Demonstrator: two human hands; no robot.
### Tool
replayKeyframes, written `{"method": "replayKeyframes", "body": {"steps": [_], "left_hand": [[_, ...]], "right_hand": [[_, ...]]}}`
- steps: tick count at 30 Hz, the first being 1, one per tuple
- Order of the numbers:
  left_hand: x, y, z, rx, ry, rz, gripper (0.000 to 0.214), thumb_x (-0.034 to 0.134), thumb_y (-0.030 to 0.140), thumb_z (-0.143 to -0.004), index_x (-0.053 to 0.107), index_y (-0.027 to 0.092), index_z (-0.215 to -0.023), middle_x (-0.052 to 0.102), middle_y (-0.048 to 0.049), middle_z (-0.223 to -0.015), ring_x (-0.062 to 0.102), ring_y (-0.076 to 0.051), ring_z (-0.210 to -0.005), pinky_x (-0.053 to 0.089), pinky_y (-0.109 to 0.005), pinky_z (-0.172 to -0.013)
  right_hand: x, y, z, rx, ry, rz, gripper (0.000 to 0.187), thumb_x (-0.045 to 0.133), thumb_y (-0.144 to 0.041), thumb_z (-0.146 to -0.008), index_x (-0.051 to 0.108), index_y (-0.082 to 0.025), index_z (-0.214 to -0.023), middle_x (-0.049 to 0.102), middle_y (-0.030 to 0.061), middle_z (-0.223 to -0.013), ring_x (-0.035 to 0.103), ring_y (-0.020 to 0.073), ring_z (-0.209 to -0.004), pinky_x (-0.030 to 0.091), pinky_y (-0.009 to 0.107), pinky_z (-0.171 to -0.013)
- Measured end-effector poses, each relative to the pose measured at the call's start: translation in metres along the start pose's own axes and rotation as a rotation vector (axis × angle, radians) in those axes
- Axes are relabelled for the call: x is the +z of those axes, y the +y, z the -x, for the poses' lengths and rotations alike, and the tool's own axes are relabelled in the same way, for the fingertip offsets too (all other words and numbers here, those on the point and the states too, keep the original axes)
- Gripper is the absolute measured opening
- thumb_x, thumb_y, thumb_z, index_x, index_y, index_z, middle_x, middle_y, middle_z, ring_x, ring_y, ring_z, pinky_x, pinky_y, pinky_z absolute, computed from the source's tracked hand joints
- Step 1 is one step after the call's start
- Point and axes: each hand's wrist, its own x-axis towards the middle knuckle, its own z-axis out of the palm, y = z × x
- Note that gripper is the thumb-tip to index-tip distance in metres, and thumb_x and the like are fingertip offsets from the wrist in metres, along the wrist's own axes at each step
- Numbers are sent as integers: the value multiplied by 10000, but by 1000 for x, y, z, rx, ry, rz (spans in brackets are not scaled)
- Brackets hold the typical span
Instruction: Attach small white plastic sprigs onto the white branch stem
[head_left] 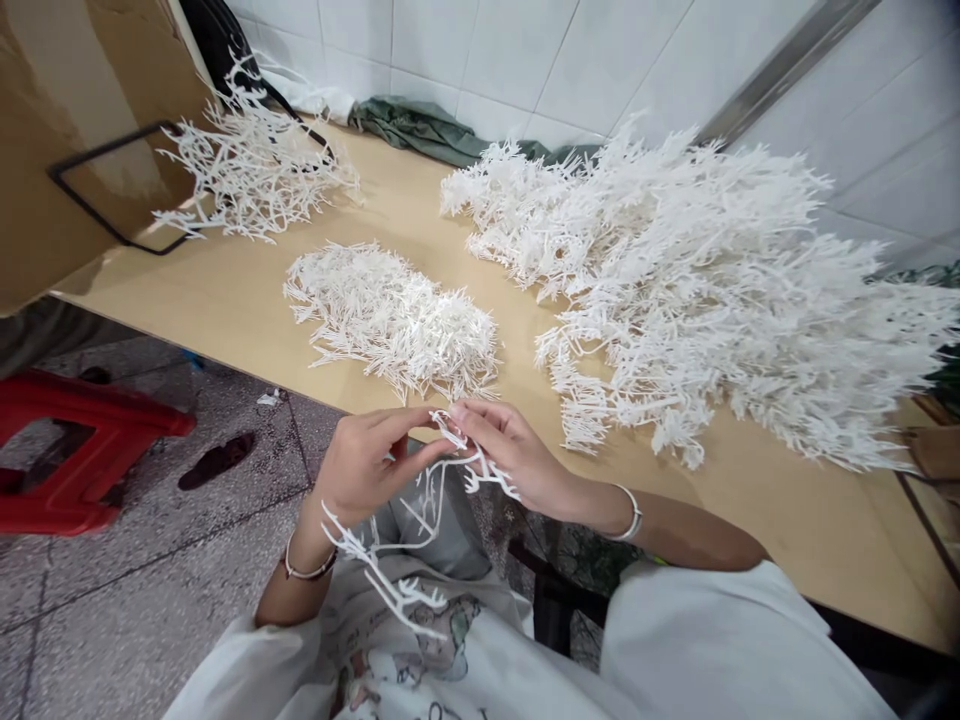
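My left hand (367,468) and my right hand (510,452) meet at the near edge of the wooden table (247,300). Both pinch a white plastic branch (390,570) whose twigs hang down over my lap. The fingertips of both hands close on its top end. Just beyond my hands lies a small pile of white twig pieces (394,320). A large heap of white branches (712,290) covers the table's right side. A smaller bunch of branches (251,170) lies at the far left.
A cardboard sheet (67,130) leans at the left end of the table. A red plastic stool (82,450) and a dark slipper (217,460) sit on the speckled floor. Green cloth (427,130) lies along the tiled wall.
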Motion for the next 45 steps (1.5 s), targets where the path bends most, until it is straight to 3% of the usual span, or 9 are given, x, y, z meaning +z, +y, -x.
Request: {"method": "replayKeyframes", "body": {"steps": [7,13,20,26,30,33,36,40,45], "left_hand": [[5,4,7,-42,93,94,144,699,265,-755,707,165,-859,716,-17,-633,537,-65,-414,439,-159,-431],[10,5,12,42,144,112,89,708,145,-734,714,170,-819,733,-32,-704,630,-86,-539,492,-163,-535],[15,-2,15,92,172,106,243,688,55,-716,689,188,-919,705,-12,-703,598,-76,-552,453,-171,-539],[18,0,19,-67,40,562,67,608,104,-781,603,161,-747,562,3,-603,476,-79,-527,381,-201,-516],[17,4,24,-238,-59,879,177,585,203,-813,553,159,-645,519,6,-549,446,-83,-481,352,-208,-471],[11,3,26,-269,-44,1236,340,593,342,-799,450,179,-536,391,48,-410,339,-66,-330,278,-202,-355],[4,3,25,-254,90,1430,458,550,407,-807,304,187,-489,212,84,-336,196,-53,-262,219,-201,-316],[10,12,20,-461,290,1140,319,465,273,-898,462,171,-596,382,37,-497,340,-75,-413,291,-218,-427],[25,18,16,-360,322,800,238,510,287,-889,557,173,-685,520,-26,-694,519,-144,-726,421,-270,-676]], "right_hand": [[0,-1,5,-205,8,275,357,447,-423,-918,465,-162,-674,322,-58,-572,266,61,-496,205,211,-457],[-1,-5,6,-202,6,340,311,487,-377,-904,491,-157,-685,349,-54,-576,276,59,-493,214,209,-453],[-4,-9,3,-233,17,315,308,499,-335,-896,465,-161,-643,320,-62,-568,252,53,-485,229,204,-455],[-3,-14,3,-176,-48,287,382,521,-400,-868,384,-175,-591,267,-75,-528,222,45,-459,184,201,-418],[-2,-15,7,-163,-120,250,405,552,-402,-846,351,-181,-573,257,-79,-515,207,39,-448,162,197,-403],[-9,-16,9,-173,-155,107,360,511,-379,-885,386,-182,-611,298,-80,-512,246,39,-422,190,195,-393],[-16,-19,8,-231,-165,-25,327,468,-351,-919,410,-183,-644,326,-77,-518,269,42,-414,214,201,-401],[-11,-20,9,-317,-198,108,345,470,-344,-922,390,-178,-630,322,-61,-554,274,50,-465,215,211,-429],[-4,-16,8,-369,-157,287,325,461,-351,-919,402,-177,-651,302,-62,-553,272,57,-476,223,207,-434]]}}
